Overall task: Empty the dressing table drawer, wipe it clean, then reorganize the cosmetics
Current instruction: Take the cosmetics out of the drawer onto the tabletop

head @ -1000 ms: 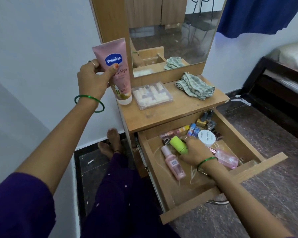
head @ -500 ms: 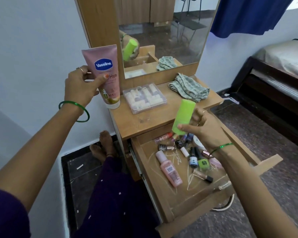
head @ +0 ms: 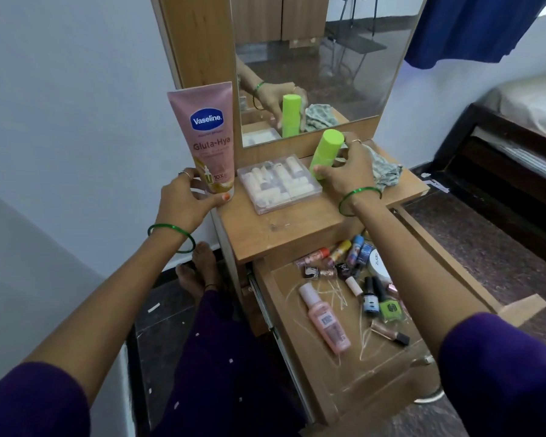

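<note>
My left hand (head: 186, 200) grips the base of a pink Vaseline tube (head: 207, 134), which stands upright at the left edge of the dressing table top (head: 293, 225). My right hand (head: 349, 171) holds a bright green bottle (head: 325, 152) upright near the mirror, behind a clear plastic box of small white tubes (head: 279, 182). The open drawer (head: 309, 367) below holds a pink bottle (head: 323, 320), a green nail polish (head: 390, 307), a white jar (head: 377, 263) and several small lip balms and polishes.
A crumpled checked cloth (head: 386, 170) lies at the top's right, partly behind my right hand. The mirror (head: 322, 58) rises behind. A dark bed frame (head: 501, 146) stands at right. My feet (head: 199, 272) rest on the dark floor left of the table.
My right hand lifted the green bottle out of the drawer and carried it up to the table top. My left hand lowered the Vaseline tube onto the top's left edge.
</note>
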